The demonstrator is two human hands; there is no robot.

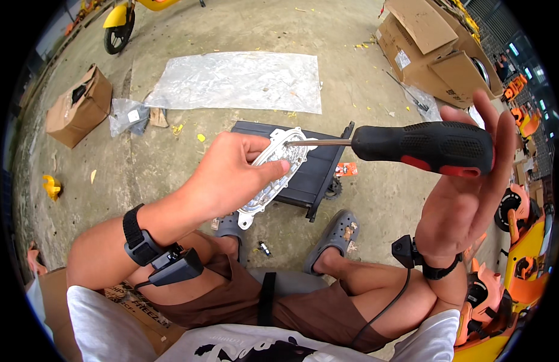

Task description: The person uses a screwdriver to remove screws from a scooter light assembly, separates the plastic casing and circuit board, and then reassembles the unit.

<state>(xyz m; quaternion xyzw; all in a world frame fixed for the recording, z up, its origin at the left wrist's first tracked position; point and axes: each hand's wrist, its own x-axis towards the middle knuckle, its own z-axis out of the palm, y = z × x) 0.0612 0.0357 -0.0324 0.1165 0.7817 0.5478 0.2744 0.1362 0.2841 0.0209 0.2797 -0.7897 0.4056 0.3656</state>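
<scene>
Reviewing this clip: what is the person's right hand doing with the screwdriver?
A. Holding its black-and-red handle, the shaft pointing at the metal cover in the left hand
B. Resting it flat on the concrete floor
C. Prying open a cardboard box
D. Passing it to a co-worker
A: the right hand supports the screwdriver by its handle, its shaft reaching the silver metal cover gripped by the left hand.

One view only: a head-worn fisheye camera, aimed steeply down over the seated person's chest and knees. Both forearms enter from the lower edge. The left hand and right hand sit at mid-frame, close to the lens. The concrete floor fills the upper half, farther away. Straight edges curve toward the dark circular rim.
</scene>
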